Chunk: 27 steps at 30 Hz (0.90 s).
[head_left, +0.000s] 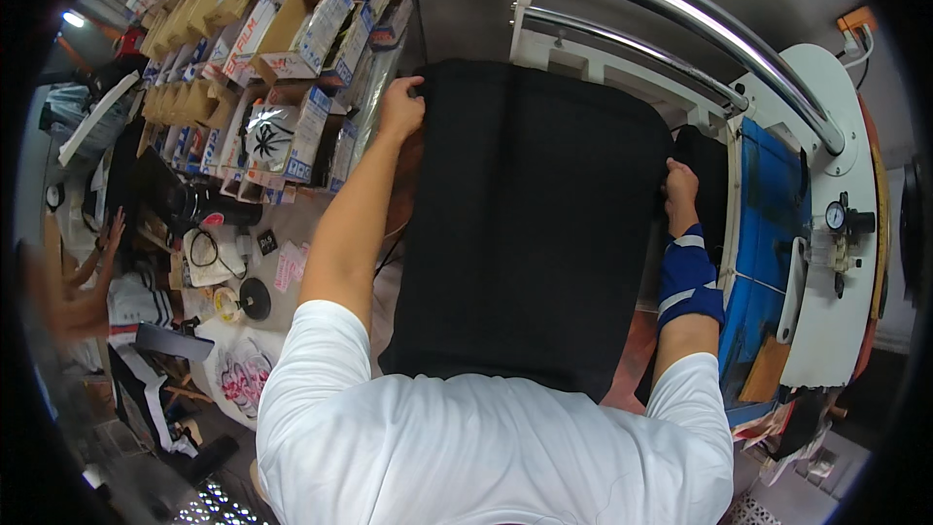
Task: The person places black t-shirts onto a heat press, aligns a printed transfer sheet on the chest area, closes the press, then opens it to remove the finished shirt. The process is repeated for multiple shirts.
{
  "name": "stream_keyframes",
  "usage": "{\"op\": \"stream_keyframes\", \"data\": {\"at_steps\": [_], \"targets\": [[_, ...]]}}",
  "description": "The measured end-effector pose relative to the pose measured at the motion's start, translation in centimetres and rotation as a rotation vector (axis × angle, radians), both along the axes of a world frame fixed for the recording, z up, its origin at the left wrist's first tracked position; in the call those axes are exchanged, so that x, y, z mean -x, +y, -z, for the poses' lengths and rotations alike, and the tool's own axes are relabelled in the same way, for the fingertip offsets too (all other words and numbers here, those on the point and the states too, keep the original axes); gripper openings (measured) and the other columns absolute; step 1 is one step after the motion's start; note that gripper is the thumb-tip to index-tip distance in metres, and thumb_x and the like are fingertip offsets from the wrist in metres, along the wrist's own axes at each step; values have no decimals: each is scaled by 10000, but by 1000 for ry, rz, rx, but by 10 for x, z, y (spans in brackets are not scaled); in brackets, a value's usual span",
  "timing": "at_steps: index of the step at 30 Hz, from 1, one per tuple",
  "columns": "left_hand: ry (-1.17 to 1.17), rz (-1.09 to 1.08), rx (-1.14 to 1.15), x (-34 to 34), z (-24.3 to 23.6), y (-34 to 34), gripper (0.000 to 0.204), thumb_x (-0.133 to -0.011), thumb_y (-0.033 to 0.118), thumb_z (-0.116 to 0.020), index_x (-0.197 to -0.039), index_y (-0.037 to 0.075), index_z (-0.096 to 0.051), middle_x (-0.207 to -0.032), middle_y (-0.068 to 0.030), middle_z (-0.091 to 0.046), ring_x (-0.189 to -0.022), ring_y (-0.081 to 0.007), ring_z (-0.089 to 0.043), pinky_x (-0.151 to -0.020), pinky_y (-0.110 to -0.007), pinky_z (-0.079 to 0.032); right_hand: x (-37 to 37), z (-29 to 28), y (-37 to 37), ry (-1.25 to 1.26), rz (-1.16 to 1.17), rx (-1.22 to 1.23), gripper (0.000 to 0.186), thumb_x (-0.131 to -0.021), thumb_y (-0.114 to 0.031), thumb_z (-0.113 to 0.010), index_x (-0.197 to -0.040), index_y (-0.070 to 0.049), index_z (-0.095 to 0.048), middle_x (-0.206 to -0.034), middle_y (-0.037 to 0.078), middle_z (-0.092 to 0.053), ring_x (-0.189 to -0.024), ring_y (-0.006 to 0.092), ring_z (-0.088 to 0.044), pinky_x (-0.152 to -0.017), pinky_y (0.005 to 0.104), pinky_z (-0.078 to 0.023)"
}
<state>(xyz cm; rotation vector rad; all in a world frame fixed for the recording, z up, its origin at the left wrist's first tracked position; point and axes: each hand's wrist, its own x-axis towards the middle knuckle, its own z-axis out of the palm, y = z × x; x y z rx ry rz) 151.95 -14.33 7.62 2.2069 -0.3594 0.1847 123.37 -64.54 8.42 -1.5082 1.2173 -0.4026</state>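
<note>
Two edges of a matte, round-cornered black cloth (544, 233) sit in our grasp at the frame's centre — left hand (401, 109) curled on its upper-left corner, right hand (681, 191) closed on its right edge. At upper left, we see open cardboard boxes (311, 37) with blue lettering — one holds a packet (270, 136) with black palm-like print.
</note>
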Motion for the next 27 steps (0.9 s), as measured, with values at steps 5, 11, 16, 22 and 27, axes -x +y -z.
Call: {"op": "stream_keyframes", "data": {"at_steps": [5, 11, 16, 22, 27], "targets": [[533, -244, 407, 60, -24, 6, 271, -868, 78, -773, -1116, 1, -697, -1259, -150, -546, -1080, -297, -651, -778, -417, -589, 18, -29, 33, 245, -221, 607, 335, -978, -325, -713, -1135, -38, -783, -1090, 123, -782, -1025, 222, -711, -930, 356, -531], [51, -152, 184, 277, -43, 105, 439, -775, 315, -910, -1047, 61, -677, -1102, -127, -561, -1060, -345, -598, -933, -426, -510, 108, -59, 91, 95, -332, 773, 376, -1016, -303, -686, -1169, 38, -725, -1168, 191, -744, -1058, 301, -699, -947, 385, -534], [296, -698, -37, 415, 12, 250, 387, -804, 373, -873, -1027, 87, -738, -1109, -162, -661, -1038, -378, -671, -908, -461, -543, 148, -70, 186, 102, -421, 925, 271, -1009, -221, -704, -1114, 28, -727, -1094, 167, -747, -1020, 281, -701, -922, 369, -547], [460, -1261, -501, 435, 45, 412, 529, -883, 491, -768, -1228, 107, -651, -1299, -109, -600, -1261, -356, -533, -1015, -558, -422, 136, -88, 328, -285, -953, 916, 112, -964, -65, -718, -1044, 14, -718, -1098, 143, -721, -1029, 270, -691, -929, 363, -541], [640, -1222, -605, 427, 60, 413, 633, -938, 573, -678, -1300, 59, -601, -1382, -126, -554, -1313, -363, -504, -1049, -607, -404, 150, -92, 399, -254, -1174, 865, 130, -928, -88, -733, -1034, -12, -726, -1173, 167, -706, -1127, 345, -667, -967, 422, -526]]}}
